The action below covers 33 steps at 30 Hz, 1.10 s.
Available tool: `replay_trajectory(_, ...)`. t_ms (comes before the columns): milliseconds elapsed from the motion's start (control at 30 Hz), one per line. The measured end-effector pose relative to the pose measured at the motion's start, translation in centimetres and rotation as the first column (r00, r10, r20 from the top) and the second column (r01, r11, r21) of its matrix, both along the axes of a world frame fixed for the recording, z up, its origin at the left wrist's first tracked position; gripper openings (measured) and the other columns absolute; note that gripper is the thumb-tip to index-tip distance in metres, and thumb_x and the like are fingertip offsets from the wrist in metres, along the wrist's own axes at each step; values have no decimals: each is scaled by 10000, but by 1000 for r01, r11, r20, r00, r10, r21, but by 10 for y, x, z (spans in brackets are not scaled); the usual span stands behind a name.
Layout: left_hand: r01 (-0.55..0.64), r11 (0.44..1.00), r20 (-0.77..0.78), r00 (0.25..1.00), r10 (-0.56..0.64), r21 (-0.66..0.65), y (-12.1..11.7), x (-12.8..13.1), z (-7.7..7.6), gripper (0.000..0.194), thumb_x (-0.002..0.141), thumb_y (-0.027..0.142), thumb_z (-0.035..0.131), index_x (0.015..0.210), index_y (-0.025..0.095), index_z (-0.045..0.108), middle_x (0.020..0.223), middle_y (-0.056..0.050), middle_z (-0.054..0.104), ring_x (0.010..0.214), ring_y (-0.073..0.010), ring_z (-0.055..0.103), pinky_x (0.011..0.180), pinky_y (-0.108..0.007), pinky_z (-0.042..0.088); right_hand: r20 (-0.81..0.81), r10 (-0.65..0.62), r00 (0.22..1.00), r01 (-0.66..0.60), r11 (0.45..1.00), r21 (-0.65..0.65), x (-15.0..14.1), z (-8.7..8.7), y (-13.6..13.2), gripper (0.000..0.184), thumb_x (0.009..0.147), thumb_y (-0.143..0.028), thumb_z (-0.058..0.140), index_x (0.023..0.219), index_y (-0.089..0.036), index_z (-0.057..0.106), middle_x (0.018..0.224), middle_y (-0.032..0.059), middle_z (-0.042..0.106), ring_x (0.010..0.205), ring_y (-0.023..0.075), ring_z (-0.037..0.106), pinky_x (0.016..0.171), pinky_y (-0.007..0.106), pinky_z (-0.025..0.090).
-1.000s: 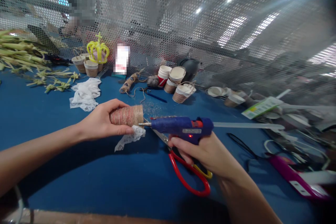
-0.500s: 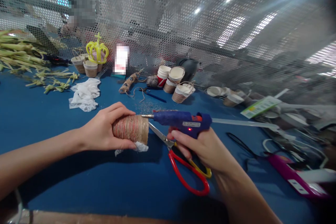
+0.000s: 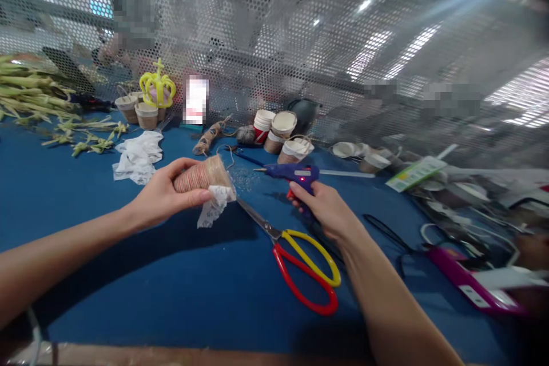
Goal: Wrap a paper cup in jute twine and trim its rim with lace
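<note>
My left hand (image 3: pixel 165 193) is closed around a twine-wrapped cup (image 3: pixel 198 177) that lies on its side in the air, its wider end to the right. From that end hangs a strip of white lace (image 3: pixel 214 206). In my right hand (image 3: pixel 323 203) is a blue hot glue gun (image 3: pixel 289 172) with a lit red light; its nozzle points left, apart from the cup. A glue stick (image 3: pixel 347 174) juts out of its back. Scissors (image 3: pixel 271 232) with one red and one yellow handle lie on the blue table below the gun.
White lace (image 3: pixel 139 154), a twine bundle (image 3: pixel 209 138) and wrapped cups (image 3: pixel 295 150) sit farther back, before a perforated metal screen (image 3: pixel 257 28). A yellow crown-shaped piece (image 3: pixel 158 88) and dried husks (image 3: pixel 32 88) are at left. A purple power strip (image 3: pixel 469 281) with cables lies right.
The glue gun has moved away from the cup's rim, rightward and farther back. My left hand has lifted and turned the cup, so more of the lace strip shows.
</note>
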<state>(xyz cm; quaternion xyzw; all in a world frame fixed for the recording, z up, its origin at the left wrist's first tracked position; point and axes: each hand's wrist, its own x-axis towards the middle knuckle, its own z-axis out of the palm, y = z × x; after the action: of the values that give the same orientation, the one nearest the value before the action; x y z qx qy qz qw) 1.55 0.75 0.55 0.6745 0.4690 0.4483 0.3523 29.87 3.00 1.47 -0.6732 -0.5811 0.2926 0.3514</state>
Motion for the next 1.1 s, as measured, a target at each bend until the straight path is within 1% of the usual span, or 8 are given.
replay_trajectory(167, 100, 968, 316, 949, -22, -232, 1, 4, -3, 430, 592, 413, 710, 909, 150, 587, 783, -33, 619, 664, -156, 598, 518, -204, 477, 139, 4, 990, 7, 997, -78, 7, -18, 14, 303, 761, -398, 556, 556, -181, 502, 407, -12, 509, 363, 106, 475, 405, 230, 389)
replay_trajectory(300, 192, 936, 426, 903, -51, -296, 2, 4, -8, 448, 575, 411, 740, 896, 139, 584, 772, -33, 604, 632, -126, 577, 530, -196, 470, 282, -9, 959, 22, 999, -45, 11, -23, 22, 296, 737, -332, 582, 495, -199, 476, 422, 15, 532, 440, 167, 551, 478, 282, 426)
replay_trajectory(400, 217, 922, 460, 887, -49, -320, 1, 5, -9, 453, 563, 397, 751, 893, 136, 584, 773, -31, 602, 629, -118, 573, 539, -193, 457, 379, -32, 925, 5, 997, 72, 7, -17, 18, 193, 686, -271, 626, 537, -193, 529, 619, 71, 614, 739, 261, 615, 674, 358, 454)
replay_trajectory(500, 236, 912, 458, 887, -61, -335, -1, 6, -9, 460, 565, 405, 748, 902, 138, 584, 771, -30, 597, 622, -115, 564, 524, -189, 437, 401, 40, 915, -122, 976, 181, -11, -4, -1, 117, 727, -268, 587, 808, -186, 608, 1004, 95, 619, 1006, 249, 547, 862, 373, 417)
replay_trajectory(533, 242, 909, 449, 891, -70, -339, -1, 6, -9, 463, 573, 412, 743, 911, 139, 583, 775, -31, 595, 622, -115, 562, 521, -189, 432, 394, 119, 911, -212, 956, 201, -20, 2, -10, 163, 744, -270, 574, 888, -201, 604, 1061, 68, 606, 1026, 214, 543, 898, 350, 409)
replay_trajectory(633, 264, 899, 425, 900, -100, -348, -3, 7, -9, 470, 592, 427, 731, 938, 147, 579, 792, -28, 592, 632, -111, 553, 520, -182, 416, 395, 453, 799, -577, 763, 292, -46, 17, -36, 294, 759, -205, 556, 1053, -205, 553, 1165, 76, 561, 1101, 201, 506, 959, 387, 386)
replay_trajectory(800, 286, 888, 409, 904, -125, -361, -5, 9, -8, 509, 580, 433, 736, 971, 156, 564, 779, -11, 582, 609, -103, 537, 514, -181, 412, 454, 532, 715, -694, 618, 370, -74, 22, -51, 251, 731, -116, 551, 974, -180, 550, 1044, 101, 599, 1131, 219, 471, 956, 415, 390)
replay_trajectory(1100, 299, 853, 258, 945, -202, -428, -14, 14, -1, 560, 645, 534, 638, 1018, 130, 528, 814, -48, 601, 648, -159, 586, 566, -256, 486, 211, 572, 793, -610, 734, 301, -87, 19, -50, 91, 722, -133, 554, 803, -172, 563, 980, 86, 576, 959, 185, 547, 853, 330, 442)
